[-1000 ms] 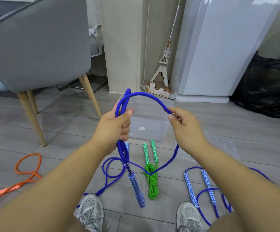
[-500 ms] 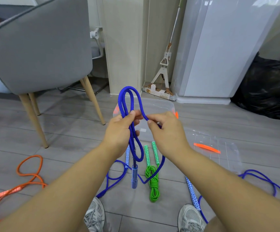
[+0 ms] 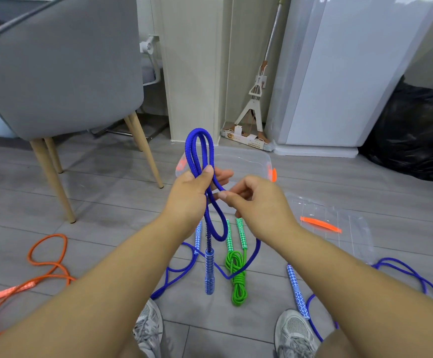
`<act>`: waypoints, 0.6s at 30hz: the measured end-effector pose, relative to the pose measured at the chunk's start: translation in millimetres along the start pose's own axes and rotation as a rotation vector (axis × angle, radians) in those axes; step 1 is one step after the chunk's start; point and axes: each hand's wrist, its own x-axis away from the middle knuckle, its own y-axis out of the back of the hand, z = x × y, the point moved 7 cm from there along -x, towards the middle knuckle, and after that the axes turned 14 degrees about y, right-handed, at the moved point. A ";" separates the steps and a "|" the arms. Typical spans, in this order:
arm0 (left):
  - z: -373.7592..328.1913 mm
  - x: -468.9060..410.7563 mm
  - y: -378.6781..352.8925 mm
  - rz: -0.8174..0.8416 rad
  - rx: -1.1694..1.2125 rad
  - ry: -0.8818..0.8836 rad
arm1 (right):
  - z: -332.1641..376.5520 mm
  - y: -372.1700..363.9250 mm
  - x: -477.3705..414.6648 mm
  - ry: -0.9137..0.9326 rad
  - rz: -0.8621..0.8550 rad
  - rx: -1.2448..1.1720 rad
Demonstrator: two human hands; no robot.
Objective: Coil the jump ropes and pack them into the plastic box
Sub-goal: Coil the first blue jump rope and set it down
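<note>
- A blue jump rope [image 3: 198, 151] is gripped in the left hand [image 3: 189, 195]. Its fingers are clenched round two loops, which stand up toward 12 o'clock, and the thumb is pressed over the strands.
- A strand of the same rope is pinched between the thumb and forefinger of the right hand [image 3: 260, 206], just at 3 o'clock of the left hand.
- One patterned blue handle [image 3: 209, 271] is seen hanging below the left hand at 6 o'clock, and the rest of the rope trails across the grey floor [image 3: 107, 202].
- The clear plastic box [image 3: 246, 164] is set on the floor at 12 o'clock of the hands, partly hidden behind them. Its lid [image 3: 350, 228] lies flat at 3 o'clock.
- A coiled green jump rope [image 3: 237, 277] is laid at 6 o'clock, between the shoes and the box.
- A second blue jump rope [image 3: 298, 293] is spread loose at 4 o'clock, and an orange jump rope [image 3: 47, 257] at 8 o'clock.
- A grey chair [image 3: 60, 63] stands at 10 o'clock.
</note>
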 end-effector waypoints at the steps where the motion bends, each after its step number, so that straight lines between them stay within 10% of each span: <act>1: 0.6 -0.8 1.1 0.010 0.018 0.003 | -3.4 0.5 1.0 -0.008 0.027 0.001; 18: -7.5 -12.9 55.3 -0.145 0.282 -0.010 | -83.0 27.0 46.5 -0.068 0.469 0.441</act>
